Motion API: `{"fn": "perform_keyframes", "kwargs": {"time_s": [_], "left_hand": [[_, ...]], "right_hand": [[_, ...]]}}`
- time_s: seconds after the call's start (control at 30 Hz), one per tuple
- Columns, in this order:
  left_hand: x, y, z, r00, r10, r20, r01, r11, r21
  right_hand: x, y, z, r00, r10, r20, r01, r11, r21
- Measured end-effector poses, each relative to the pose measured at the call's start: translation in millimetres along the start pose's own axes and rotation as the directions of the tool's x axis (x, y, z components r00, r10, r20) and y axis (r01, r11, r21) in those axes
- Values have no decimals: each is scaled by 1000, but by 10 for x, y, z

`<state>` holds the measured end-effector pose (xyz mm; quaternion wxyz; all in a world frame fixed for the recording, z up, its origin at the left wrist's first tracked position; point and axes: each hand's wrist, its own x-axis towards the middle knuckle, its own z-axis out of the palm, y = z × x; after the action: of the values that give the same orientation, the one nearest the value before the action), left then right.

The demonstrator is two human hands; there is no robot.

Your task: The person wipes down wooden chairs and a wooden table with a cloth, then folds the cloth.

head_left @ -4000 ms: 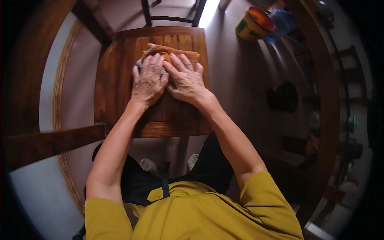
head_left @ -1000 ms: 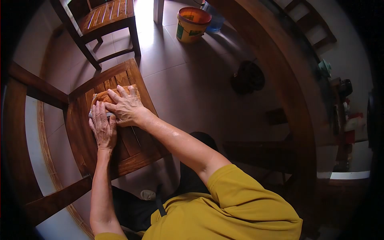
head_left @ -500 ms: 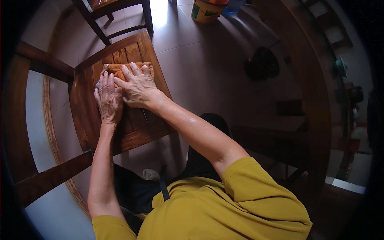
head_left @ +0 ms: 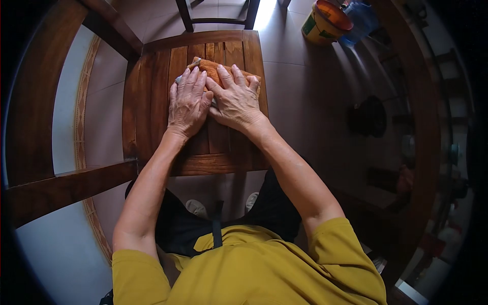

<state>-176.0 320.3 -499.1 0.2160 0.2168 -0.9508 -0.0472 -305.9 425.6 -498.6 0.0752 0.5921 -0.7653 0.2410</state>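
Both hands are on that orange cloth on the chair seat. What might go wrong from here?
First, the orange cloth lies close to the right edge of the seat; a sweep that way by the right hand could carry it over the side. Second, it might snag in the lines between the slats. Third, a hard forward push could shift the seat toward the second chair, which looks near its far edge.

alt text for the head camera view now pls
A person's left hand and right hand rest side by side on an orange cloth on a wooden chair seat. The person wears a mustard shirt; a bucket stands on the floor at upper right.
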Motion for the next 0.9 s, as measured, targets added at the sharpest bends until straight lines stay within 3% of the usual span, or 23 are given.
{"fn": "perform_keyframes", "kwargs": {"time_s": [0.33,0.53,0.7,0.9], "left_hand": [[-31,26,19,998,-66,-10,66,998,2],[-50,25,43,993,-109,47,107,993,46],[-76,6,87,992,-117,52,115,992,44],[-100,-18,118,994,-96,53,93,994,61]], "right_hand": [[387,221,79,989,53,139,-46,997,-57],[641,323,197,993,67,95,-61,996,-61],[795,373,299,969,151,194,-139,988,-71],[761,381,367,968,166,191,-164,986,-22]]}}
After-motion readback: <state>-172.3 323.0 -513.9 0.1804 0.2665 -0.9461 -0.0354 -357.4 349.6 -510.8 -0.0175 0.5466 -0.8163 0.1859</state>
